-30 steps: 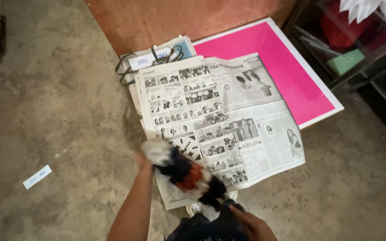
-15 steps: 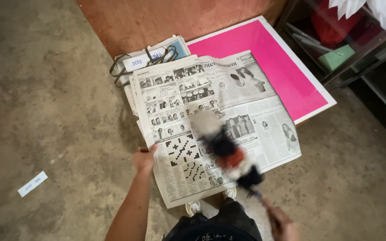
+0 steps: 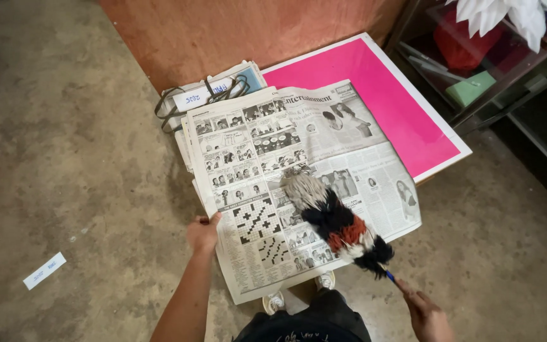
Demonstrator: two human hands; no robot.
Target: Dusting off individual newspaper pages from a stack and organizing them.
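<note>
- Left hand: forearm comes up from the bottom edge, wrist straight, fingers curled over the left edge of the open newspaper, thumb tip on the page. Closed grip on the paper's margin.
- Right hand: low in the frame, at the bottom right, fingers wrapped shut around the thin blue handle of a feather duster. Arm itself is mostly out of view.
- Duster's long axis runs diagonally: handle end at the right hand, pale grey tip pointing up and to the left, away from the person. Bands of black, rust-red and white feathers lie between tip and handle.
- Duster head lies over the middle of the newspaper, to the right of the left hand, just beside the crossword panel.
- Newspaper is spread flat, beyond both hands, overlapping a bright pink board with a white rim.
- Beyond the left hand, a bundle of folded papers with a dark strap across it.
- Concrete floor left of the left hand; a small white slip lies on it.
</note>
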